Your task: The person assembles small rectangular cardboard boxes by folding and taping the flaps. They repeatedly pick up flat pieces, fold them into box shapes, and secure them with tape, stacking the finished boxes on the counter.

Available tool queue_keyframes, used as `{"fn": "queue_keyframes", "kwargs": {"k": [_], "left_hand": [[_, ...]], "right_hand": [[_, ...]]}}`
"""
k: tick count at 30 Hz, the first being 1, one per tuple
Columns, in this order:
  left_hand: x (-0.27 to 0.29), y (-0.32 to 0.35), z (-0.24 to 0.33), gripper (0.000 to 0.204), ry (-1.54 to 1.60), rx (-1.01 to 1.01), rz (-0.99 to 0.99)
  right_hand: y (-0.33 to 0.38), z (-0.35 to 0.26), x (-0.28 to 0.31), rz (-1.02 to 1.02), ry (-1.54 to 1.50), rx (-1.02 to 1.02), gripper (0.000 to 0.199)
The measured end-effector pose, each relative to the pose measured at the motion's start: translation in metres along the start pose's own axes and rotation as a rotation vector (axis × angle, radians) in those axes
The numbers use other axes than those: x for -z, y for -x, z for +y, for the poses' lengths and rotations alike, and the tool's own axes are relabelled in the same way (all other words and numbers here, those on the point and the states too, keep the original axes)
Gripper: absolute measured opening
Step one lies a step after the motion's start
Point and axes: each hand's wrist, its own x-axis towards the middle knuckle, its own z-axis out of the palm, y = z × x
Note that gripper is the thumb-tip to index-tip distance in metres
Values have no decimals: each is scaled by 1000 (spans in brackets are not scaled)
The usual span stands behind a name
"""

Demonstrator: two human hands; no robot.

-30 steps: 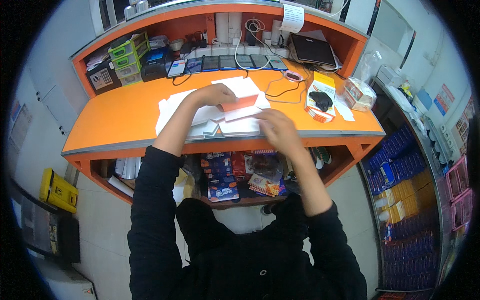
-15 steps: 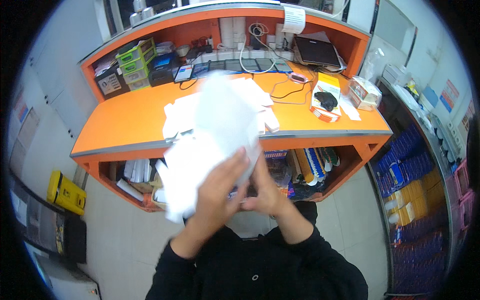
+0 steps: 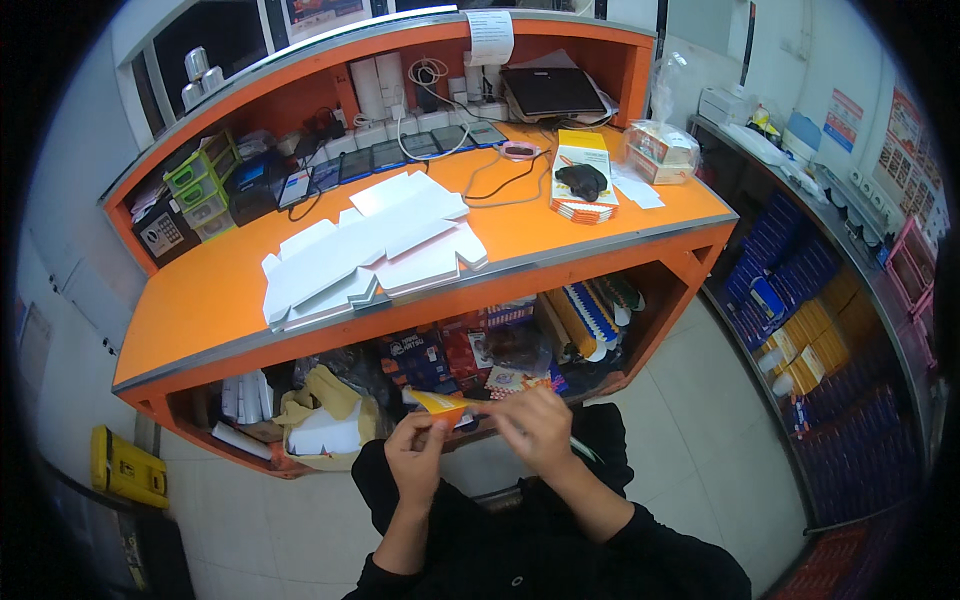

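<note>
In front of my lap, my left hand (image 3: 415, 455) pinches a thin yellow-and-orange piece (image 3: 438, 404) that looks like folded paper or card. My right hand (image 3: 538, 428) has its fingertips drawn together at the right end of that piece; whether anything else is between them is too small to tell. Beyond my hands, a stack of white flat die-cut cardboard sheets (image 3: 375, 250) lies on the orange desk (image 3: 190, 305), overlapping its front edge area. A thin pale strip (image 3: 587, 451) shows beside my right wrist.
Under the desk is a shelf with a tan bag of white sheets (image 3: 330, 430) and colourful packets (image 3: 420, 357). On the desk stand a yellow-and-white box (image 3: 580, 180), green drawers (image 3: 203, 187) and a row of phones (image 3: 390, 153). A yellow case (image 3: 130, 468) stands on the floor.
The white sheets that were lifted in both hands now lie on the desk stack or are out of the hands. My hands are lower, with the yellow-and-orange piece. The view has turned.
</note>
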Motion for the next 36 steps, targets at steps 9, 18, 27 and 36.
{"fn": "queue_keyframes", "kwargs": {"k": [9, 18, 27, 36], "left_hand": [[-18, 0, 7, 11, -381, -408, 5], [-8, -5, 24, 17, -182, -216, -59], [-6, -11, 24, 18, -122, -123, -38], [-11, -8, 21, 11, -274, -291, -77]], "right_hand": [[-3, -16, -16, 5, -549, -445, 12], [1, -15, -21, -55, -615, -405, 11], [-8, -16, -19, 39, -557, -445, 11], [-7, -19, -24, 72, -617, -526, 10]]}}
